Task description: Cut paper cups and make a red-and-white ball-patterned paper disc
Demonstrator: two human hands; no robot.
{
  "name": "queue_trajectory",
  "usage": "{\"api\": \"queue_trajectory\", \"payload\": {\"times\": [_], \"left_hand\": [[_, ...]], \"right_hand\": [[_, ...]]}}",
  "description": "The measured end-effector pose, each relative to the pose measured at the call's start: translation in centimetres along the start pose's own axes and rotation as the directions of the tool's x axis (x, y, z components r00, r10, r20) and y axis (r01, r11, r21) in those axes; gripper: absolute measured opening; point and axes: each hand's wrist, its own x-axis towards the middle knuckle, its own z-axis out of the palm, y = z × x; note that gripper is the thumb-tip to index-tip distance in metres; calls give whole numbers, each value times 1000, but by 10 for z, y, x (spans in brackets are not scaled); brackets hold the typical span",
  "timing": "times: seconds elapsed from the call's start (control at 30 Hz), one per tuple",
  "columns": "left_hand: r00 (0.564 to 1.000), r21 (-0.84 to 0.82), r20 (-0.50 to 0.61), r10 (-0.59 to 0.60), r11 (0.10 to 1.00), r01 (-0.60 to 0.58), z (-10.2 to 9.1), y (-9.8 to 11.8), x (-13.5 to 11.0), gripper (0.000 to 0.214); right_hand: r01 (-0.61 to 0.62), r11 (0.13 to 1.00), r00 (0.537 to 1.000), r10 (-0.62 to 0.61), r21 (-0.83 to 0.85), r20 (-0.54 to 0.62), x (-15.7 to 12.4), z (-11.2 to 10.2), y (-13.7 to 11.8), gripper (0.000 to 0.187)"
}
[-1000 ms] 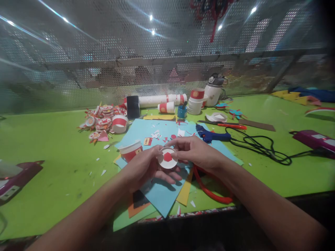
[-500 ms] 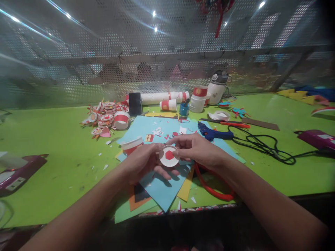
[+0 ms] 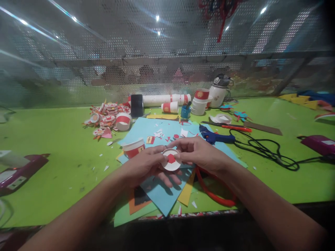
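Note:
Between my two hands is a small round white paper disc (image 3: 171, 166), its face tilted up towards me. A red hexagonal paper piece (image 3: 171, 158) lies on the middle of the disc. My left hand (image 3: 153, 164) grips the disc's left side, thumb on the face near the red piece, with its lower fingers stretched out underneath. My right hand (image 3: 195, 151) pinches the right rim, its thumb touching the red piece's edge. Just behind my left hand stands a red and white paper cup (image 3: 134, 147). Blue paper sheets (image 3: 167, 195) lie under both hands.
A blue glue gun (image 3: 217, 136) with a black cord lies to the right. Orange-red scissor handles (image 3: 214, 195) show beneath my right forearm. Decorated paper discs (image 3: 107, 120) are piled at the back left. A phone (image 3: 137, 105), a blue bottle (image 3: 185, 112) and stacked cups (image 3: 199, 106) stand behind.
My left thumb has moved onto the disc's face, against the red hexagon. The view has shifted slightly, so everything sits a little lower and further right.

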Motion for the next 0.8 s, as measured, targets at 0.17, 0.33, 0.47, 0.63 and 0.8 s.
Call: {"api": "queue_trajectory", "payload": {"times": [0.17, 0.33, 0.47, 0.63, 0.8], "left_hand": [[1000, 14, 13, 28, 999, -29, 3, 2, -1, 23], [998, 17, -38, 47, 999, -46, 3, 3, -2, 22], [994, 18, -56, 92, 996, -91, 2, 2, -1, 20], [991, 12, -44, 130, 992, -129, 1, 1, -1, 19], [992, 16, -15, 127, 992, -127, 1, 1, -2, 19]], "right_hand": [[11, 1000, 1000, -11, 4, -10, 0, -3, 2, 26], [84, 996, 996, -84, -4, 18, 0, -4, 4, 29], [122, 988, 989, -130, -99, -74, 0, -4, 6, 31], [120, 983, 989, -131, -137, -75, 1, 0, 9, 32], [96, 991, 992, -103, -94, -69, 1, 5, 9, 32]]}}
